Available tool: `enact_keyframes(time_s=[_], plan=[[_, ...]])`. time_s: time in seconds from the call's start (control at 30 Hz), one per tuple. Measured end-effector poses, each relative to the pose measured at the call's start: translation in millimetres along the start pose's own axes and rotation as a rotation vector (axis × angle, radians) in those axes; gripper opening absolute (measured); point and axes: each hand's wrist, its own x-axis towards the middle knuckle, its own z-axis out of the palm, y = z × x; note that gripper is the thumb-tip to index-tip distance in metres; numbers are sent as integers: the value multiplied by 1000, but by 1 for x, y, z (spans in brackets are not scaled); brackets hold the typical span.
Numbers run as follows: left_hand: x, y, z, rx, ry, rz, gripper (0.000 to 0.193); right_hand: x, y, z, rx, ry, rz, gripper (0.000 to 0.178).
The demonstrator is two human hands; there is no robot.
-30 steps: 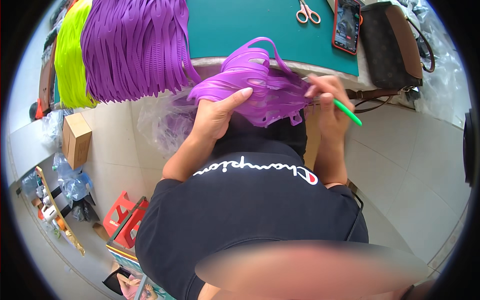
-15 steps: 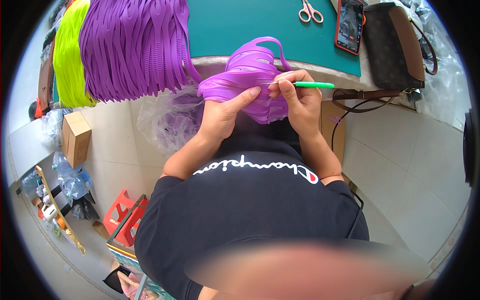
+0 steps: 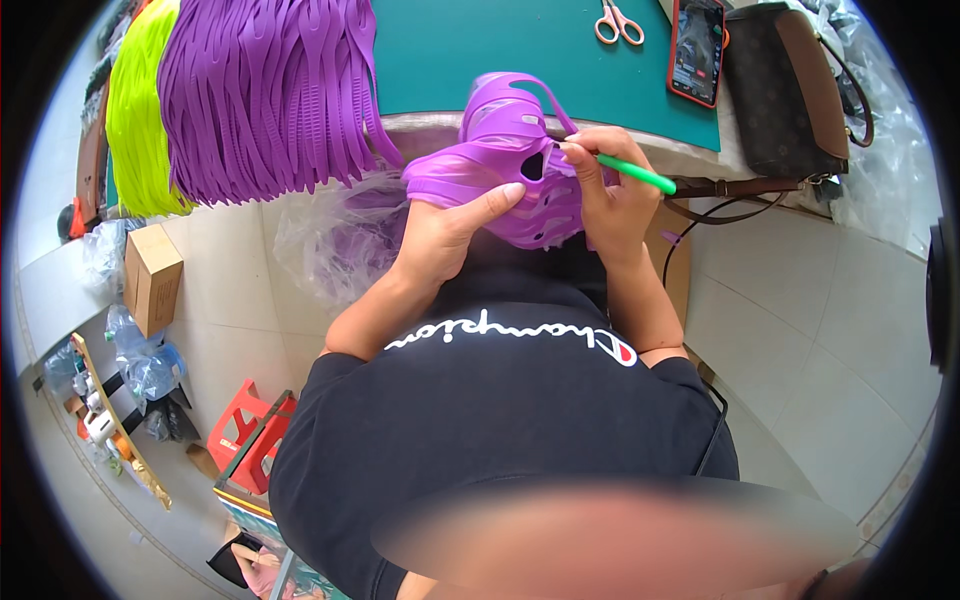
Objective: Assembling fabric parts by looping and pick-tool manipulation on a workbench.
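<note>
Over the near table edge I hold a bunch of soft purple rubbery straps (image 3: 490, 122), with loops and slots in it. My left hand (image 3: 445, 228) is closed on its left side, thumb lying across the front. Pinched in my right hand (image 3: 618, 205) is a thin tool with a bright green handle (image 3: 640, 175), slanting down to the right. Its tip is hidden by my fingers and the straps, so its exact kind cannot be told. A dark oval opening shows in the purple material between my hands.
Purple straps (image 3: 270, 100) hang in a thick pile off the table, beside yellow-green ones (image 3: 138, 110). Scissors (image 3: 618, 25), a phone (image 3: 697, 50) and a brown handbag (image 3: 785, 90) lie on the green mat's far right side. A cardboard box (image 3: 152, 275) and red stool (image 3: 240, 430) stand left.
My right hand has shifted slightly right, and the green handle has tipped lower at its outer end. The dark opening in the purple straps has appeared.
</note>
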Motion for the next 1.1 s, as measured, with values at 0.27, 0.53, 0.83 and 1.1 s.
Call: enact_keyframes(time_s=[0.27, 0.53, 0.83, 1.1], plan=[[0, -1, 5, -103, 101, 26, 25, -4, -13, -1, 77, -68, -26, 10], [4, -11, 4, 107, 7, 151, 24, -5, -10, 12, -106, 45, 69, 13], [11, -8, -31, -281, 181, 27, 38, -20, 37, -285, 534, 1013, 8, 30], [12, -4, -35, -237, 258, 105, 37, -47, 5, -354, -324, 1386, 101, 21]])
